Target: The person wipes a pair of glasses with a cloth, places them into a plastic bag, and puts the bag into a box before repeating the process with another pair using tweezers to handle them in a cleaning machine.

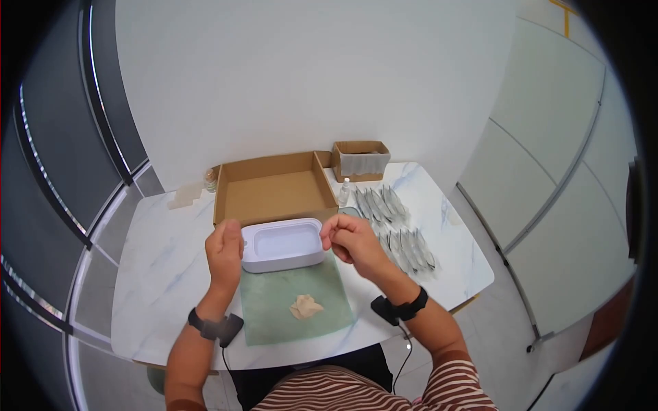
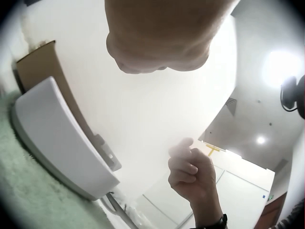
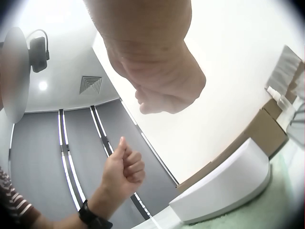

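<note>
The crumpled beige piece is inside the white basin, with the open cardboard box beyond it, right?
No: the head view shows the crumpled beige piece on the green mat, not inside the white basin. The open cardboard box is beyond the basin.

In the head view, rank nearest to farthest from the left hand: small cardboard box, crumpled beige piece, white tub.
1. White tub: immediately right of the left hand.
2. Crumpled beige piece: on the green mat.
3. Small cardboard box: table's back edge.

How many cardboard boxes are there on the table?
2: the large shallow box lies behind the white basin, and the small box stands to the large one's right in the head view.
</note>
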Available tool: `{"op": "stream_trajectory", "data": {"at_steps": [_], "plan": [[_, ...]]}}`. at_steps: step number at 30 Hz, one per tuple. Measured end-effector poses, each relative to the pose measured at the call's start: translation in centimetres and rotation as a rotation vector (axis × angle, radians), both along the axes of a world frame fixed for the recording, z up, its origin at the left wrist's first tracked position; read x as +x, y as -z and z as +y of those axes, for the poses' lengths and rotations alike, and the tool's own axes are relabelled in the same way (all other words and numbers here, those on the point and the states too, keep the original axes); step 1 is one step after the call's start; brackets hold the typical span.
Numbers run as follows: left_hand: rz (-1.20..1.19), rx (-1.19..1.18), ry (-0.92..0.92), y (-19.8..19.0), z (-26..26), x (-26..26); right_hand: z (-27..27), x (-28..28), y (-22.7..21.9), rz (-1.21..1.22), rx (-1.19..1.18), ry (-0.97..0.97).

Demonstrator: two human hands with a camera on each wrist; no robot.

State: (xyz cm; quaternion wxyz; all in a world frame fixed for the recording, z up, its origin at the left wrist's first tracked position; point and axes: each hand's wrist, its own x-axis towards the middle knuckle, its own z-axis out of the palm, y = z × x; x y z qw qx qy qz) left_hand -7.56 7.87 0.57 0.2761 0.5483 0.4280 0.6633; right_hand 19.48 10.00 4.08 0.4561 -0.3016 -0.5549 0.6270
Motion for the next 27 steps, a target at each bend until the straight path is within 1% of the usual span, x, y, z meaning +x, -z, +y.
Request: {"op": "stream_trajectory", "data": {"at_steps": [1, 2, 3, 4, 5, 6, 8, 9, 11, 12, 13, 14, 15, 16, 17, 18, 19, 20, 22, 23, 25, 26, 27], "plan": [[0.057, -0.004, 0.049, -1.7, 0.0, 0.7, -0.2, 0.6, -1.3, -0.044, 0.025, -0.043], [0.114, -0.005, 0.094, -3.6, 0.0, 1.8, -0.5, 1.5, -2.6, -0.097, 0.045, -0.040], [0.213, 0.090, 0.105, -6.0, -0.1, 3.5, -0.7, 2.1, -4.0, -0.098, 0.044, -0.044], [0.312, 0.184, 0.117, -8.1, -0.1, 5.3, -0.9, 2.8, -5.2, -0.181, 0.054, 0.002], [0.368, 0.158, 0.172, -9.2, 0.3, 6.4, -0.8, 3.3, -6.0, -0.265, 0.063, 0.049], [0.423, 0.134, 0.227, -10.1, 0.9, 7.5, -0.5, 3.9, -6.5, -0.268, 0.061, 0.047], [0.548, 0.187, 0.275, -10.8, 2.8, 10.2, 0.0, 5.0, -7.4, -0.320, 0.134, 0.120], [0.543, 0.190, 0.280, -11.2, 3.2, 11.7, 0.4, 5.5, -7.4, -0.325, 0.133, 0.126], [0.842, 0.087, 0.298, -11.9, 4.0, 14.4, 1.6, 6.8, -7.4, -0.425, 0.124, 0.159], [0.835, 0.098, 0.306, -12.0, 4.6, 15.7, 1.7, 7.1, -7.6, -0.507, 0.137, 0.196], [0.927, 0.112, 0.306, -11.7, 5.3, 17.0, 2.2, 7.9, -7.5, -0.515, 0.137, 0.207], [1.019, 0.123, 0.304, -11.3, 6.2, 18.1, 3.2, 8.9, -6.9, -0.612, 0.136, 0.208], [1.014, 0.126, 0.310, -10.7, 7.4, 19.2, 4.3, 9.8, -6.1, -0.707, 0.134, 0.206], [1.112, 0.163, 0.321, -10.0, 8.6, 20.2, 5.3, 10.9, -5.1, -0.782, 0.213, 0.224], [1.208, 0.200, 0.328, -9.4, 9.7, 21.2, 6.4, 11.9, -4.5, -0.787, 0.212, 0.227], [1.202, 0.201, 0.332, -9.1, 10.5, 22.1, 7.5, 13.0, -4.1, -0.965, 0.179, 0.249], [1.303, 0.149, 0.366, -8.8, 11.4, 23.0, 8.6, 14.1, -3.6, -1.144, 0.145, 0.272], [1.404, 0.096, 0.402, -8.4, 12.3, 24.0, 9.7, 15.3, -3.0, -1.151, 0.143, 0.273], [1.436, 0.107, 0.389, -5.8, 15.4, 26.3, 11.8, 17.4, -1.4, -1.399, 0.323, 0.355], [1.476, 0.113, 0.374, -4.6, 16.7, 27.3, 13.0, 18.3, -0.5, -1.402, 0.318, 0.356], [1.460, 0.092, 0.406, -3.8, 18.2, 28.8, 15.2, 19.9, 1.4, -1.608, 0.280, 0.400], [1.445, 0.071, 0.432, -3.2, 19.0, 29.5, 15.9, 20.4, 2.3, -1.607, 0.274, 0.399], [1.447, 0.070, 0.436, -2.6, 19.7, 30.1, 16.4, 20.9, 3.4, -1.655, 0.320, 0.444]]}}
